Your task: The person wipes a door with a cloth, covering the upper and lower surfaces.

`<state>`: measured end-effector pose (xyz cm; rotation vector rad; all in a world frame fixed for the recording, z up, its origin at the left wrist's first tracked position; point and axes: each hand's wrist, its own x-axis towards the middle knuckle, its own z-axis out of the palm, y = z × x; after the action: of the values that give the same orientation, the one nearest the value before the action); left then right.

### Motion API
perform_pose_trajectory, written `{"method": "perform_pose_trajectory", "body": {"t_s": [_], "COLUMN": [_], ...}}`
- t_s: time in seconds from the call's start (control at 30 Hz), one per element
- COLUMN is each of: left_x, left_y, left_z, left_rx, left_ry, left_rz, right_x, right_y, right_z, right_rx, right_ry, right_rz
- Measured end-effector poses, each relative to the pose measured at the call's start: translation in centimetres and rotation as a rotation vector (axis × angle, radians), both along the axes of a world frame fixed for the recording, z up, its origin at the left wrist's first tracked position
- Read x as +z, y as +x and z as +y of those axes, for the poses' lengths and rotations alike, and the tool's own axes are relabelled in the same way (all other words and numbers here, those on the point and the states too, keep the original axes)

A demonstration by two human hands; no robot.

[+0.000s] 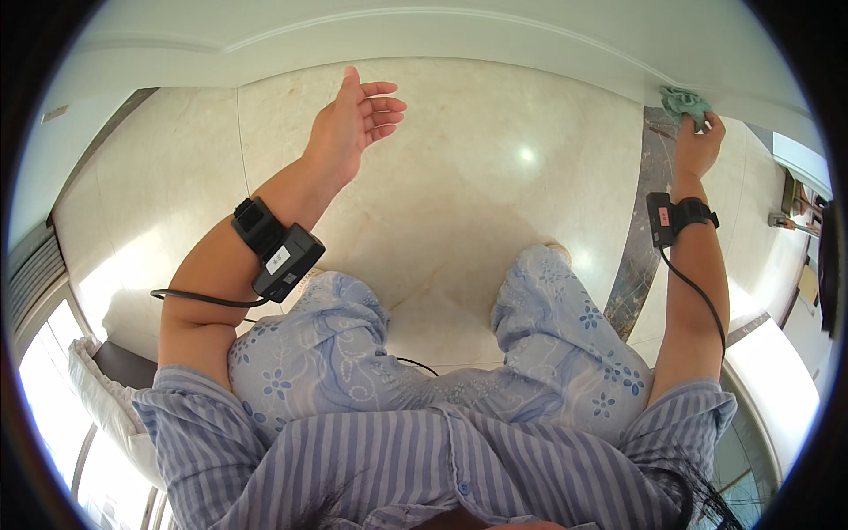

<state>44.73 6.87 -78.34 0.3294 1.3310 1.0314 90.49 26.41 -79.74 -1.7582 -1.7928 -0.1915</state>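
Note:
Bunched up in my right hand (700, 146) is a green cloth (685, 104), pressed against the lower part of a pale panelled surface (495, 34), possibly a door. My right arm reaches far out to the right. My left hand (360, 119) hangs in the air over the floor, its fingers apart and slightly curled, with nothing in it. The left hand is a little short of the panel's bottom edge and does not visibly touch it.
Below lies a glossy cream tiled floor (442, 203) with a dark marble strip (643, 238) on the right. Black devices with cables are strapped to my left forearm (281, 256) and right wrist (676, 219). A white cushion-like thing (110, 406) sits at lower left.

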Motion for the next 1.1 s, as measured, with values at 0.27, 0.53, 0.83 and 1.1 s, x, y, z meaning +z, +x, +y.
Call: {"method": "perform_pose_trajectory", "body": {"t_s": [0.27, 0.53, 0.83, 1.1], "left_x": [0.0, 0.3, -0.1, -0.4], "left_y": [-0.7, -0.7, -0.2, 0.2], "left_z": [-1.1, -0.8, -0.4, -0.5], "left_rx": [0.018, 0.047, 0.024, 0.01], "left_ry": [-0.017, -0.021, -0.031, -0.035], "left_rz": [0.014, -0.004, -0.017, -0.029], "right_x": [-2.7, -7.9, -8.1, -6.3], "right_y": [-1.3, 1.0, -17.4, -30.0], "right_z": [3.7, 6.1, -0.5, -5.6], "right_rx": [-0.123, 0.262, 0.347, 0.16], "right_ry": [-0.838, -0.835, -1.139, -1.311], "right_rz": [-0.89, -0.828, 0.673, 1.801]}}
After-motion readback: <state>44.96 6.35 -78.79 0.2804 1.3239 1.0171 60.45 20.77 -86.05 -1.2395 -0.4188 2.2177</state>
